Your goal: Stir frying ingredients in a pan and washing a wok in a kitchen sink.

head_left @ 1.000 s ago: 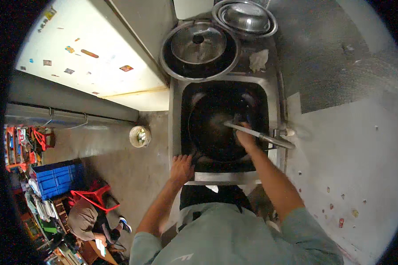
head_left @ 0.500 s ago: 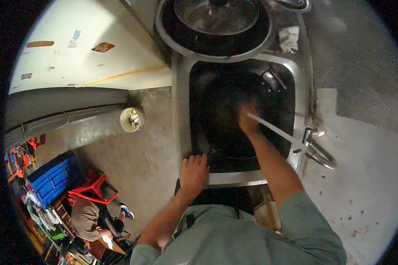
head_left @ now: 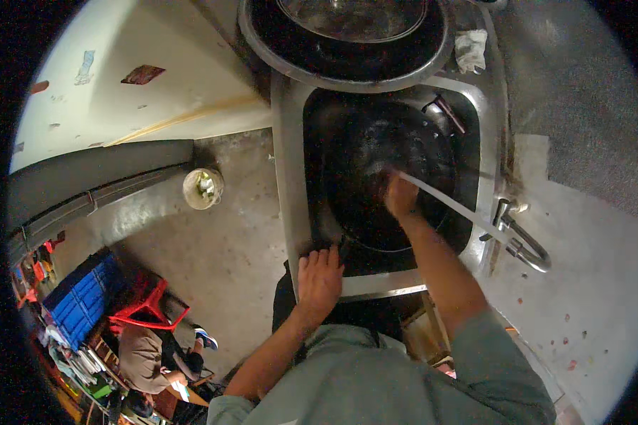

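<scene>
A large dark round pan (head_left: 361,227) sits inside the metal sink (head_left: 288,177). My right hand (head_left: 402,195) reaches into it, with its fingers blurred and lost against the dark inside. Whether it holds anything does not show. From the tap (head_left: 517,237) at the right, a long white hose-like strip (head_left: 454,203) slants down to my right hand; whether it is a tube or running water is unclear. At the front left corner of the sink, my left hand (head_left: 320,280) rests with its fingers laid over the edge, close to the pan.
A shiny dark object (head_left: 446,113) lies in the sink's far right corner. Beyond stands a wide basin (head_left: 347,81) with a glass lid (head_left: 361,18), beside a crumpled white cloth (head_left: 470,51). A bucket (head_left: 203,189) stands on the floor. At lower left, a person (head_left: 142,358) sits near a red stool (head_left: 152,304).
My right hand stays in the pan, moving slightly, and more pale glints show inside. The left hand has shifted a little rightward along the sink's edge. The view has tilted slightly.
</scene>
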Demonstrator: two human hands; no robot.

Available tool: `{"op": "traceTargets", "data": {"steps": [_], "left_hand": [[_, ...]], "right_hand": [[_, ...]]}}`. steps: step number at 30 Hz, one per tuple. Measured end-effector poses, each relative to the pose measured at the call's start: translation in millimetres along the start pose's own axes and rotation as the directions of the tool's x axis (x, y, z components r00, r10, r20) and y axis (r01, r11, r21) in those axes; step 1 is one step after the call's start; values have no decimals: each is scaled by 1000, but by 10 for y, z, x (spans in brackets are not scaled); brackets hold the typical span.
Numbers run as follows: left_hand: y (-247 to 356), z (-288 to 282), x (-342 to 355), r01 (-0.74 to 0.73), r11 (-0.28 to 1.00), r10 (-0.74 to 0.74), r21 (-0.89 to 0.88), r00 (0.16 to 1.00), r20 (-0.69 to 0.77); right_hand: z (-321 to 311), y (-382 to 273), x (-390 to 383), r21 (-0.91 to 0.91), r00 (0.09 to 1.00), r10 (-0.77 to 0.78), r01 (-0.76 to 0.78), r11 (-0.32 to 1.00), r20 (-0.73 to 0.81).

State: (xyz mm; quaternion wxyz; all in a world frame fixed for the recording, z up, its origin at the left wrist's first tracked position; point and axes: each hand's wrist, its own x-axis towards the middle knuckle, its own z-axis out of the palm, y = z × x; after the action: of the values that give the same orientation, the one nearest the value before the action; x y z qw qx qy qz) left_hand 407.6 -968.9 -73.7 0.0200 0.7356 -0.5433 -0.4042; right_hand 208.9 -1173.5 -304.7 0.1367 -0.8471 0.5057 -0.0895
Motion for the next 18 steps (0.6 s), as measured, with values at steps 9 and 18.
{"op": "traceTargets", "data": {"steps": [9,18], "left_hand": [[-67,79,-43,-11,1000,12,14,998,-56],[-5,118,-10,-95,993,106,75,981,-160]], "right_hand": [[-481,-538,-203,-57,989,-130,126,990,-75],[-574,-427,458,-99,981,79,-61,993,179]]}}
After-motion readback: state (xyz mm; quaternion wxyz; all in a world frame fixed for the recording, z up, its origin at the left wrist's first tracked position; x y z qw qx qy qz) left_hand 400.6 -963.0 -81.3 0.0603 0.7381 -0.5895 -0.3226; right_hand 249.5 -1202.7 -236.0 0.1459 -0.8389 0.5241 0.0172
